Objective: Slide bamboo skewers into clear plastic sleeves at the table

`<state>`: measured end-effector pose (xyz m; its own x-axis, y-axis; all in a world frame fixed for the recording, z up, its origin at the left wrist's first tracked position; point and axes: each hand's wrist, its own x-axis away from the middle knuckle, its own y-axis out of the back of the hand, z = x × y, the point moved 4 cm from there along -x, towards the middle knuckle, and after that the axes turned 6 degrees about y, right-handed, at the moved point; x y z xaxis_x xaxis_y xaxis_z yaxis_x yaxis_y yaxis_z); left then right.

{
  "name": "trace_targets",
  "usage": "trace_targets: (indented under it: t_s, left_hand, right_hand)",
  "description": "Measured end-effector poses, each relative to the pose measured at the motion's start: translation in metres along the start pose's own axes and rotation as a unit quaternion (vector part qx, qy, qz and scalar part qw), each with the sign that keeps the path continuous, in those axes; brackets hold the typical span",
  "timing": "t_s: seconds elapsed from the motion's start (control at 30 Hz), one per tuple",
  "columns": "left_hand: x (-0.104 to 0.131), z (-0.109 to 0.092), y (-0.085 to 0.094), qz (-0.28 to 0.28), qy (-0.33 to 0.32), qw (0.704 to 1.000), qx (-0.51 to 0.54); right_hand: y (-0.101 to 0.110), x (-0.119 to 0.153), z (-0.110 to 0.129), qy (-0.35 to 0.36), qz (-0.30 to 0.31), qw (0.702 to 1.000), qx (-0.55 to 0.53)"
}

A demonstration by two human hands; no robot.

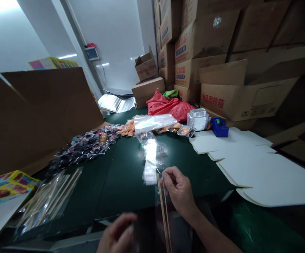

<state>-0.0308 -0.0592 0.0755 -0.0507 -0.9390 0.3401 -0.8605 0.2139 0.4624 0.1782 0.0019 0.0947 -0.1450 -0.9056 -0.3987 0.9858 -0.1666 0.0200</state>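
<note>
My right hand (178, 189) pinches the top edge of a long clear plastic bag (180, 228) in front of me. A pair of thin wooden sticks (164, 214) stands lengthwise in or against that bag, which I cannot tell; their lower ends run out of the picture. At the bottom edge, left of the bag, my left hand (118, 233) is curled and smeared by motion, so its grip is unclear. Just beyond my right hand, flat clear bags (150, 172) lie on the dark green table (126, 175).
On the left are bagged sticks (52, 196), a pile of small dark packets (83, 147) and a colourful box (7, 188). Orange packets (128, 128), clear trays (197, 119) and a blue tape dispenser (219, 127) stand farther back. White card sheets (260, 165) lie right; cartons (191, 66) rise behind.
</note>
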Motion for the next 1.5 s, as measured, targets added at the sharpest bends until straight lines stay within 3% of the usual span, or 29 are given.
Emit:
trace_targets:
  t_s: [0.13,0.2,0.27,0.37,0.47,0.53,0.63,0.73,0.9,1.03,1.23,1.37,1.5]
  left_hand:
    - [-0.055,-0.048,-0.029,0.072,0.009,0.958,0.276]
    - [-0.073,-0.068,-0.045,0.119,0.001,0.940,0.321]
    - [-0.082,-0.073,-0.052,0.123,-0.010,0.936,0.329]
    - [-0.083,-0.062,-0.041,0.031,-0.050,0.965,0.257]
    - [-0.071,-0.058,-0.022,-0.087,-0.184,0.977,0.061]
    - [-0.062,-0.060,-0.018,-0.093,-0.216,0.972,-0.019]
    - [-0.057,-0.063,-0.027,0.021,-0.132,0.990,0.047]
    - [-0.060,-0.073,-0.041,0.103,-0.081,0.976,0.176]
    - [-0.072,-0.071,-0.063,0.117,-0.041,0.957,0.263]
    - [-0.072,-0.058,-0.071,0.120,-0.060,0.941,0.311]
    - [-0.057,-0.058,-0.066,0.141,-0.151,0.943,0.260]
    - [-0.051,-0.054,-0.059,0.105,-0.057,0.955,0.270]
    - [-0.046,-0.051,-0.049,0.215,0.013,0.938,0.273]
  right_hand:
    - [-0.002,0.011,0.000,-0.032,0.031,0.998,-0.033]
    - [0.001,0.015,-0.002,-0.045,0.042,0.997,-0.046]
    - [0.006,0.018,-0.005,-0.052,0.035,0.997,-0.036]
    - [0.013,0.021,-0.012,-0.063,0.022,0.998,-0.013]
    - [0.016,0.022,-0.015,-0.072,0.030,0.997,-0.013]
    - [0.016,0.021,-0.013,-0.070,0.035,0.997,-0.013]
    - [0.017,0.020,-0.009,-0.056,0.039,0.998,-0.001]
    - [0.017,0.019,-0.006,-0.037,0.047,0.998,0.024]
    - [0.017,0.023,-0.012,-0.057,0.053,0.997,-0.003]
    - [0.019,0.032,-0.020,-0.094,0.063,0.990,-0.083]
    - [0.027,0.041,-0.011,-0.087,0.108,0.988,-0.069]
    - [0.021,0.047,-0.001,-0.046,0.129,0.991,-0.002]
    - [0.006,0.051,-0.001,0.041,0.193,0.980,0.023]
